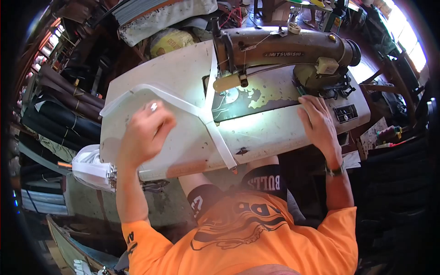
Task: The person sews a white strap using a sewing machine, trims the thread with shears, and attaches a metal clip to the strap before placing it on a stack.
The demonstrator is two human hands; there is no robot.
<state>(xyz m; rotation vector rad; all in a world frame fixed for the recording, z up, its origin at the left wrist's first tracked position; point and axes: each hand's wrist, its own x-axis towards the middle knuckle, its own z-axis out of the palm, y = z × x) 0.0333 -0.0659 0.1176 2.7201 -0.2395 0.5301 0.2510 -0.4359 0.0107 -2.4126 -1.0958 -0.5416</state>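
Note:
My left hand (149, 130) is raised over the left part of the white table (183, 146), fingers curled and blurred by motion; a small white spot shows at its fingertips, too small to name. Near the base of the brown sewing machine (284, 48), my right hand (317, 118) rests with its fingers stretched along the table and nothing in it. White strips (172, 97) lie joined on the table: one curves left behind my left hand, one runs up past the needle area, and one (222, 145) reaches the front edge. A lamp lights the needle plate (229, 96).
A white bundle (91, 167) hangs at the table's left edge. Dark rolls (59, 114) stand farther left. Behind the table lies a yellow sack (172, 43). Thread spools (388, 133) are at the right. My legs are under the front edge.

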